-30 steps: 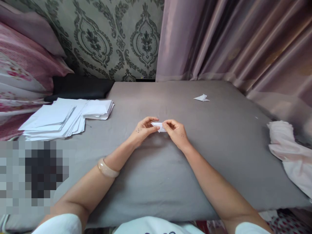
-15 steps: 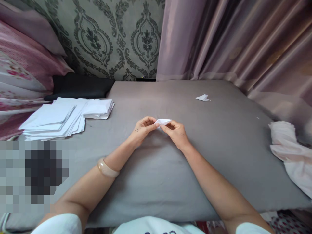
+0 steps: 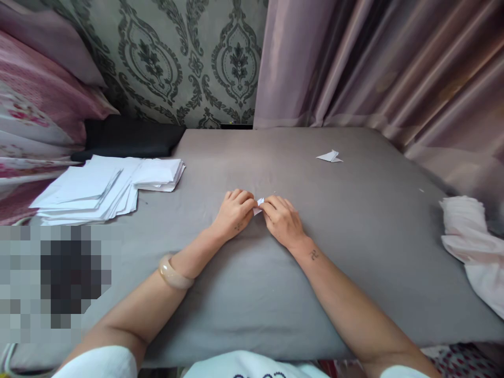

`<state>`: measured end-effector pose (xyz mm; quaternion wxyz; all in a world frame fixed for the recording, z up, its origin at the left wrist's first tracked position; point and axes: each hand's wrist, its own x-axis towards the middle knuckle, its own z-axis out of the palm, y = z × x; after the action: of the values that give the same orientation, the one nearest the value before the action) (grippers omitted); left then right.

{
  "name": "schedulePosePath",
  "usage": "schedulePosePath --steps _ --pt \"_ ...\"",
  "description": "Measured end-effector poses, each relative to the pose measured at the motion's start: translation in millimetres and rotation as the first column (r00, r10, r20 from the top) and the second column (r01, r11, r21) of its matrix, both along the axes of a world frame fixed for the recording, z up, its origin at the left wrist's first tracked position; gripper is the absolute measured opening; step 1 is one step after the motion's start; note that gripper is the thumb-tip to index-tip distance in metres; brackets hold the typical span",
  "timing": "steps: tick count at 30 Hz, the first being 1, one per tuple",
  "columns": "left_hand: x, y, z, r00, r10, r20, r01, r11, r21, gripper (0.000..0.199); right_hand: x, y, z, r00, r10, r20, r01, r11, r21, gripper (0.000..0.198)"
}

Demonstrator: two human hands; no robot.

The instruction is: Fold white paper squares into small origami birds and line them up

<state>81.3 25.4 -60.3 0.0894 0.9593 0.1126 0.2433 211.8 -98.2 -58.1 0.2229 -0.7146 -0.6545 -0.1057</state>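
Note:
A small piece of folded white paper point(image 3: 258, 206) is pinched between my two hands, over the middle of the grey cloth-covered surface point(image 3: 244, 294). My left hand point(image 3: 235, 212) grips its left side with the fingers curled. On the right side, my right hand point(image 3: 282, 219) pinches it between thumb and fingers. Most of the paper is hidden behind the fingers, so its full shape does not show. Farther off to the right lies a folded white paper figure point(image 3: 329, 156) with pointed ends, touched by neither hand.
Stacks of white paper sheets point(image 3: 90, 189) lie at the left, in front of a black folded item point(image 3: 134, 137). A crumpled pale cloth point(image 3: 468, 236) rests at the right edge. Purple curtains point(image 3: 354, 63) hang behind the surface. The lower left corner is blurred out.
Both hands have turned over, backs now upward, and sit closer together around the paper. Less of the paper shows, and its visible part is lower and narrower.

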Motion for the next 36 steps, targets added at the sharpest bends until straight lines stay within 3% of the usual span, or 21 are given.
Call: schedulePosePath --steps 5,14,23,36 --pt "1 2 -4.2 0.995 -0.024 -0.093 0.001 0.971 -0.238 0.010 3 -3 -1 0.962 -0.089 -0.260 0.044 0.984 -0.174 0.014" --pt "4 5 -0.3 0.993 0.066 -0.099 -0.110 0.831 -0.545 0.014 7 0 2 0.832 -0.237 -0.501 0.136 0.964 -0.230 0.017" --pt "9 1 1.7 0.980 0.152 -0.125 -0.196 0.829 -0.524 0.012 7 6 -4 0.818 -0.299 -0.491 0.208 0.950 -0.233 0.018" --pt "9 3 -2.4 0.979 0.142 -0.143 -0.193 0.868 -0.458 0.009 5 7 -5 0.834 -0.330 -0.442 0.241 0.939 -0.247 0.017"
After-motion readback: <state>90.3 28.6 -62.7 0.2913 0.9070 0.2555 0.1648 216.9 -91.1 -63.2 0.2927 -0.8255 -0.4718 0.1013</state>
